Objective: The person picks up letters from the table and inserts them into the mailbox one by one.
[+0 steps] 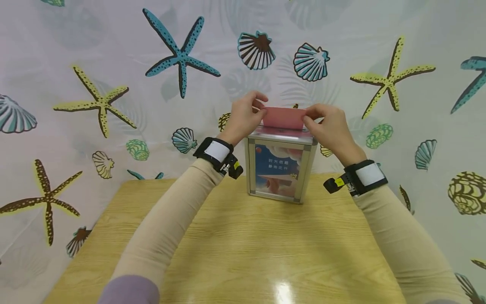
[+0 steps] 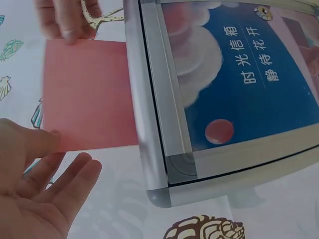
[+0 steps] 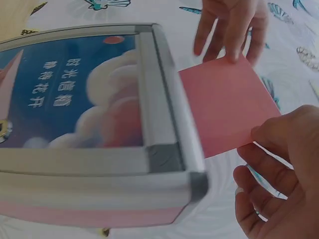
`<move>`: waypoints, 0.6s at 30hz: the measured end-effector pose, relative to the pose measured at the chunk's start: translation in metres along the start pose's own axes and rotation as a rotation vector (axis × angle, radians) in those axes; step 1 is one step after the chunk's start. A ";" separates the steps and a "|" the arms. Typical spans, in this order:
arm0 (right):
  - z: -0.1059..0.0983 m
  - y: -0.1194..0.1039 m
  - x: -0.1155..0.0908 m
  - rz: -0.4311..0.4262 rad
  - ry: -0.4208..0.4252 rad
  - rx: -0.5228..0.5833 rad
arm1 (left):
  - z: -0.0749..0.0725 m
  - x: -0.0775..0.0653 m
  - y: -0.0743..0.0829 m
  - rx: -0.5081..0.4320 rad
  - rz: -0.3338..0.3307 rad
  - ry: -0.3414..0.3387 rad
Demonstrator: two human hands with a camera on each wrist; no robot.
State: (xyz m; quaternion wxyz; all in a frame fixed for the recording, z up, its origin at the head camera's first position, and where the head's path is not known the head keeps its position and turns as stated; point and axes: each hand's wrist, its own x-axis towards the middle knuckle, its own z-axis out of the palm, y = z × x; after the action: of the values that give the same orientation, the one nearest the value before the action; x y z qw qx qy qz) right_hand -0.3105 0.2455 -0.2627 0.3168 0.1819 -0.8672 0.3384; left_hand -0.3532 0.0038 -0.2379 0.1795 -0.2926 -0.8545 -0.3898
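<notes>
A pink-red envelope-like sheet of paper (image 1: 284,118) stands upright at the top of a metal-framed letter box (image 1: 279,169). Its lower edge meets the box top, and how far it reaches into a slot is hidden. My left hand (image 1: 244,116) pinches the paper's left upper corner between thumb and finger. At the right upper corner, my right hand (image 1: 331,126) pinches it the same way. Both wrist views show the paper (image 2: 92,94) held flat between the two hands, beside the box's silver edge (image 3: 172,99).
The box stands near the back of a wooden table (image 1: 243,240). Behind it hangs a pale cloth (image 1: 212,114) printed with starfish and shells. A small round lock (image 2: 263,13) sits on the box's front panel, which carries a blue and pink poster.
</notes>
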 end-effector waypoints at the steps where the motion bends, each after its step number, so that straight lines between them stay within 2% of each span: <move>1: 0.000 0.003 -0.002 0.017 -0.011 -0.005 | 0.000 0.001 0.001 0.006 0.012 -0.006; 6: 0.000 0.010 -0.007 0.059 -0.030 0.018 | 0.003 0.002 0.000 0.074 0.043 -0.052; 11: 0.001 0.006 -0.006 0.053 -0.016 0.036 | 0.003 -0.004 -0.002 0.135 0.030 -0.033; 14: -0.002 0.002 -0.011 0.052 -0.011 0.032 | -0.001 -0.015 0.003 0.167 0.056 -0.007; 18: -0.002 -0.006 -0.029 0.017 0.022 0.047 | -0.008 -0.043 0.010 0.178 0.104 0.049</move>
State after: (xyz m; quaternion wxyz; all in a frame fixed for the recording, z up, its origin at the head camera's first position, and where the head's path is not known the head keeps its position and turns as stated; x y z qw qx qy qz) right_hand -0.2855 0.2455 -0.2779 0.3190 0.1783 -0.8571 0.3631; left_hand -0.3136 -0.0123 -0.2504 0.2457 -0.3096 -0.8649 -0.3095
